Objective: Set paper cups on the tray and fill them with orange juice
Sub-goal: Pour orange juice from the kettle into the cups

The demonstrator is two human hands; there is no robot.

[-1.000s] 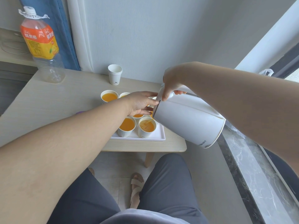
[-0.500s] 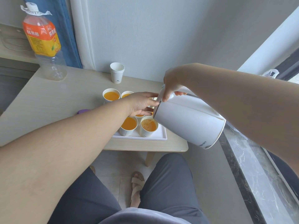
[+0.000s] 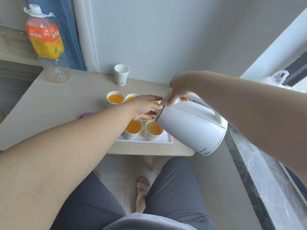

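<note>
Pale wood table (image 3: 54, 103) against the grey wall carries the white tray (image 3: 166, 141) at its near edge, with paper cups (image 3: 115, 98) of orange juice on it. My right hand (image 3: 179, 87) grips the handle of a white kettle (image 3: 191, 127), tipped with its spout over the foamy front right cup (image 3: 149, 136). My left hand (image 3: 144, 106) lies with straight fingers against the kettle's lid, hiding the middle cups. Behind stand a stack of empty cups (image 3: 121, 75) and a juice bottle (image 3: 48, 45).
</note>
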